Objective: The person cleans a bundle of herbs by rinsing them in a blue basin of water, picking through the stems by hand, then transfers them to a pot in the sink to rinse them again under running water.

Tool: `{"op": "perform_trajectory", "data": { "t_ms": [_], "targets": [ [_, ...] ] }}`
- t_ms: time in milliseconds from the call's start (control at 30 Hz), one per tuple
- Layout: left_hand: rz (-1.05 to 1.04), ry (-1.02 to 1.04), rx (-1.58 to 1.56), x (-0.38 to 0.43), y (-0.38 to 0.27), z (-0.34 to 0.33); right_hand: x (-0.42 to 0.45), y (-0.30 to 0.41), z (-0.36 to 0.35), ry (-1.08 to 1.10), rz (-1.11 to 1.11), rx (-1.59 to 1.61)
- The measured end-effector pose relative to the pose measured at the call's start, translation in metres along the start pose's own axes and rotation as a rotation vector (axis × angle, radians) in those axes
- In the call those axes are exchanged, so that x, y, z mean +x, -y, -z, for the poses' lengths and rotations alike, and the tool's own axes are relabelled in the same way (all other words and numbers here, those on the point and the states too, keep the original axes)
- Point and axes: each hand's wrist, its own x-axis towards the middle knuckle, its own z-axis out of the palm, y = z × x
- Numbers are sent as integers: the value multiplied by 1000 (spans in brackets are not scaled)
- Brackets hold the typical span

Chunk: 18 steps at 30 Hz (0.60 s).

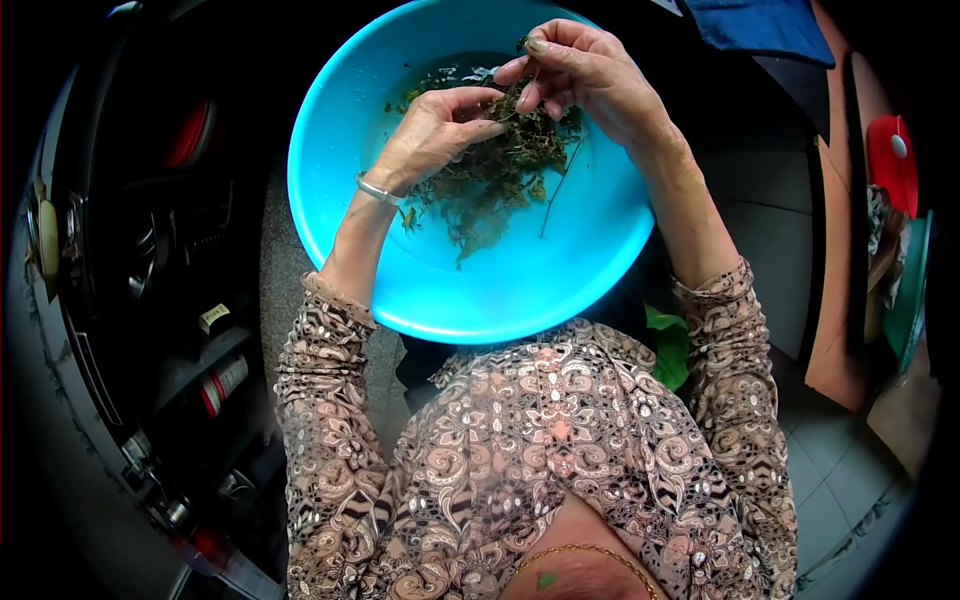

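A large blue plastic basin [465, 300] holds water with a clump of wet, dark green leafy stems [510, 180] in it. Over the basin's middle, my left hand [442, 127], with a metal bangle at its wrist, pinches a thin plant stem [513, 105] between thumb and forefinger. To its upper right my right hand [585, 75] grips a bit of the same kind of greenery between thumb and forefinger, its other fingers curled near the stem. One long loose stem [561, 187] lies at the right of the clump. The fingers partly hide the clump's upper part.
Dark shelves [202, 367] with a small yellow box [214, 318] and other items stand at the left. At the right are an orange-brown panel [832, 300], a red plastic item [892, 165] and a green one [907, 292]. A blue cloth [765, 30] hangs at the upper right.
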Motion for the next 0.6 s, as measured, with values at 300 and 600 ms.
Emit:
{"op": "perform_trajectory", "data": {
  "t_ms": [300,600],
  "targets": [
    [-6,-86,-140,-17,-12,34,-3,15,-5,-110,182,519],
    [201,-354,58,-24,-7,43,-9,14,8,-179,278,486]
  ]
}}
